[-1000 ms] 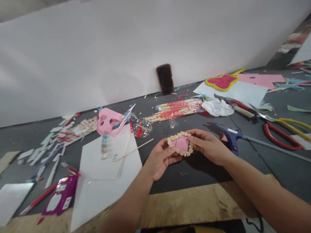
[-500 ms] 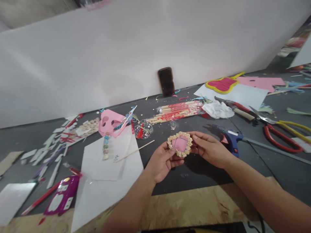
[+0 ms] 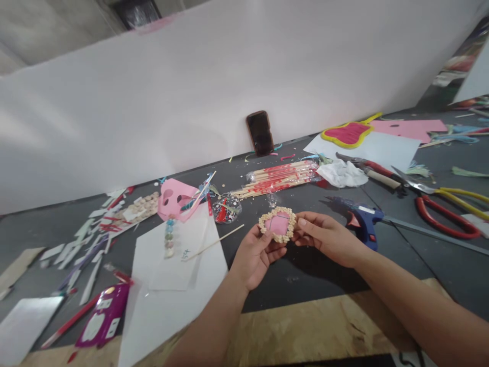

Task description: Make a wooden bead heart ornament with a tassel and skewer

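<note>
Between my two hands is a small heart-like craft piece, with a pink middle and a bumpy cream border. Thin dark lines cross the pink part. My left hand grips its lower left edge, thumb on the front and fingers behind. On the right edge, my right hand pinches the border between thumb and fingers. The piece is held above the dark table, its face tilted up toward me. Just beyond my right hand lies a blue glue gun. A thin wooden stick rests left of the piece.
Wrapped sticks lie behind my hands, and a phone leans on the white wall. Pliers and red-and-yellow-handled scissors are at right. At left are white paper, a pink cutout and a purple packet.
The craft piece and both hands have shifted slightly left in view, and the piece has turned a little. My grip on it is the same. The camera view has tilted slightly.
</note>
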A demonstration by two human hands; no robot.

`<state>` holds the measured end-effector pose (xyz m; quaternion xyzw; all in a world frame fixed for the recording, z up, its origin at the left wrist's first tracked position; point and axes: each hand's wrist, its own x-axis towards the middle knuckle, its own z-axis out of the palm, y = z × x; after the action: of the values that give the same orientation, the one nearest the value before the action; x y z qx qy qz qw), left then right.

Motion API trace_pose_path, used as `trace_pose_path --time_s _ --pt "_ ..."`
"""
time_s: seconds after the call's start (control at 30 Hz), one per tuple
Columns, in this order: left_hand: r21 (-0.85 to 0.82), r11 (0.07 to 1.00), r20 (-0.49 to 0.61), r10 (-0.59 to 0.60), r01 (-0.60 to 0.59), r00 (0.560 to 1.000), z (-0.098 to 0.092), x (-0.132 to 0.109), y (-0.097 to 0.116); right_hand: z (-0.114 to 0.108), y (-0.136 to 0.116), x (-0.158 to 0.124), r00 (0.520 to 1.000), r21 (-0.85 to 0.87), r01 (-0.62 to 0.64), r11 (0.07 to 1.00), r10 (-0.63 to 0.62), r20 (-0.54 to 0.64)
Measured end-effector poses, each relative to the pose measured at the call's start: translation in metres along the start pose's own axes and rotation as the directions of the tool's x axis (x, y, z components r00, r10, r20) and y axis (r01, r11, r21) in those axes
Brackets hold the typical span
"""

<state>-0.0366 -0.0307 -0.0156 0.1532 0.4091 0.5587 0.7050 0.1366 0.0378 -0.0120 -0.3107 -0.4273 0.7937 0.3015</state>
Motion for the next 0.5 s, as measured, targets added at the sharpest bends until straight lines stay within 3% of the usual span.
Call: trace_pose_path --time_s 0.3,0.5 --pt "0.102 0.984 0.02 0.142 -0.143 0.99 0.0022 -0.0023 -0.005 -0.0045 0.0008 0.0008 1.0 -0.103 0.027 0.994 -0.027 0.004" --pt "0.032 0.983 -0.084 0.182 -0.18 0.98 0.001 0.0004 -0.0041 -0.0054 0.0012 0.0012 0.999 -0.12 0.03 0.992 -0.033 -0.022"
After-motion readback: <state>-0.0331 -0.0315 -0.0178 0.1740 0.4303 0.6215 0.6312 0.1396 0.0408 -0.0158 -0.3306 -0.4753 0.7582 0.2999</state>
